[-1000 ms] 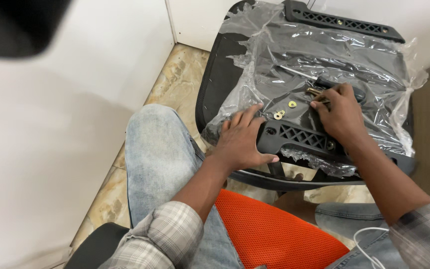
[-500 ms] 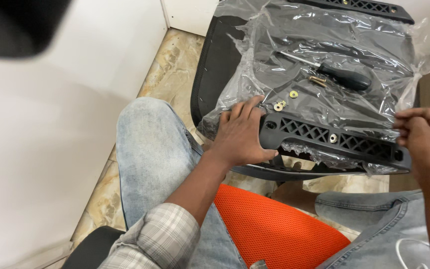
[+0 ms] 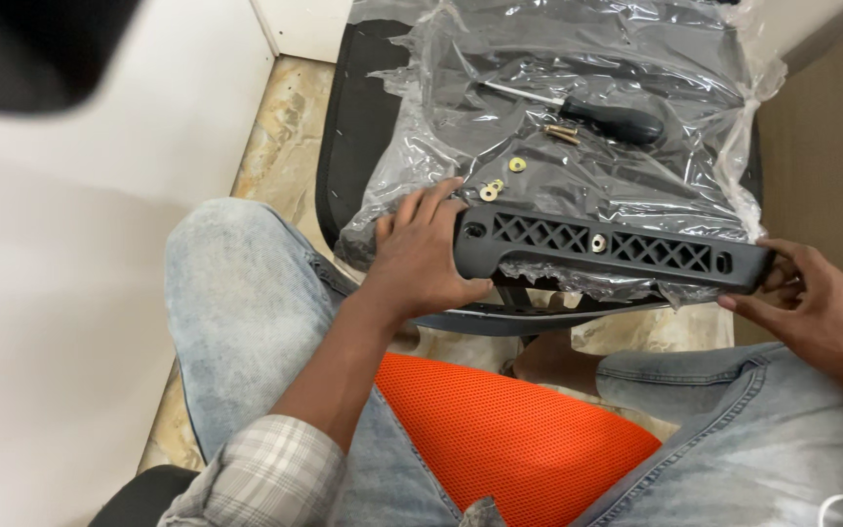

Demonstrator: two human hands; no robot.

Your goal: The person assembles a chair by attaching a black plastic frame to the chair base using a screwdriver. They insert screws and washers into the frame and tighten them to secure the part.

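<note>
The right hand (image 3: 822,307), free half a second ago, now grips the right end of the black bar (image 3: 612,249); the left hand (image 3: 421,259) clamps its left end. Beyond the hands, clear plastic wrap (image 3: 558,68) covers a seat, bearing a screwdriver (image 3: 602,115) and seemingly brass washers (image 3: 500,178).

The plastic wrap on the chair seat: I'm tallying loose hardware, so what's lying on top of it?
On the plastic wrap lie a black-handled screwdriver, brass screws and washers. Anything under the black armrest bar, held by both hands, is hidden.
</note>
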